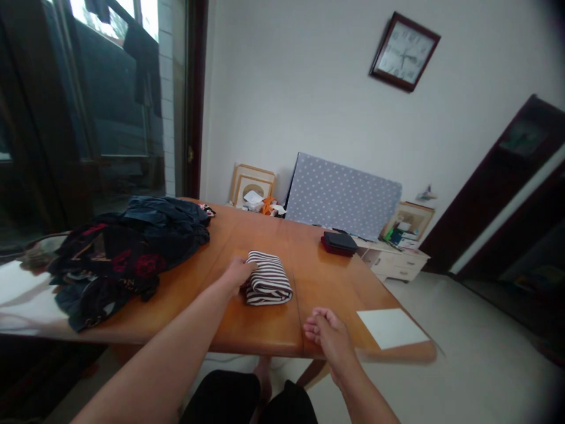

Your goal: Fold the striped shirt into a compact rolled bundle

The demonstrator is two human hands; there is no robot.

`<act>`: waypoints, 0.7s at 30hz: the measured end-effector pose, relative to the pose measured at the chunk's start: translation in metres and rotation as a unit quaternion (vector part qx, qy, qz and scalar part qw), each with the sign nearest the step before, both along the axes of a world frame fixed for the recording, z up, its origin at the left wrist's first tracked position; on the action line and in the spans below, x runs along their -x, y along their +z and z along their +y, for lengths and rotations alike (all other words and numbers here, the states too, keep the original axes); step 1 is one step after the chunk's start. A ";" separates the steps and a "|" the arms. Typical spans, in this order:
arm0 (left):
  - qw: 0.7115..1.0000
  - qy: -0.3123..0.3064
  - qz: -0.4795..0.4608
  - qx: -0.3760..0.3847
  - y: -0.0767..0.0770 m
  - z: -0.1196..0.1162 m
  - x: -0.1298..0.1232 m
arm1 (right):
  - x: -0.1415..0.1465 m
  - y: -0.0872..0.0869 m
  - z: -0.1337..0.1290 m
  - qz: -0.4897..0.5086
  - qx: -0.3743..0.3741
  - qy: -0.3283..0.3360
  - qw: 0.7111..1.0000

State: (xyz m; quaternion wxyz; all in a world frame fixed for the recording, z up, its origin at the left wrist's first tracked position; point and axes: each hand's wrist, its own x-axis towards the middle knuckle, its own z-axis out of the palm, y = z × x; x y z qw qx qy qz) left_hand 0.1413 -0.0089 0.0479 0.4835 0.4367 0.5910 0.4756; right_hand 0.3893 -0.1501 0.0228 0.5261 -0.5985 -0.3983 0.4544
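A folded cloth with dark and white stripes (268,278), layered into a thick bundle, lies on the wooden table (247,227) in front of me. My left hand (238,274) grips its left side, thumb on top and the other fingers partly hidden at the edge. To the right of the bundle and apart from it, my right hand (325,331) hovers over the table's front edge. Its fingers are loosely bent and a little apart, and nothing shows in them.
Dark crumpled clothes (145,241) are heaped on the table's left. A white sheet (392,327) lies at the right front corner, and a dark stack (339,243) sits farther back. Behind the table stand a dotted grey-covered panel (342,191) and a white drawer cabinet (399,263).
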 end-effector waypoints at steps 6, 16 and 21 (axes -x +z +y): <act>0.995 0.068 -0.064 0.041 0.001 -0.053 -0.039 | 0.006 0.008 -0.002 0.057 0.017 0.032 0.998; 0.991 0.037 -0.098 -0.080 -0.016 -0.136 -0.041 | -0.004 0.002 0.008 -0.028 -0.050 0.072 0.996; 0.963 0.097 0.120 -0.222 -0.005 -0.098 -0.004 | -0.009 -0.002 0.006 -0.118 -0.099 0.060 0.986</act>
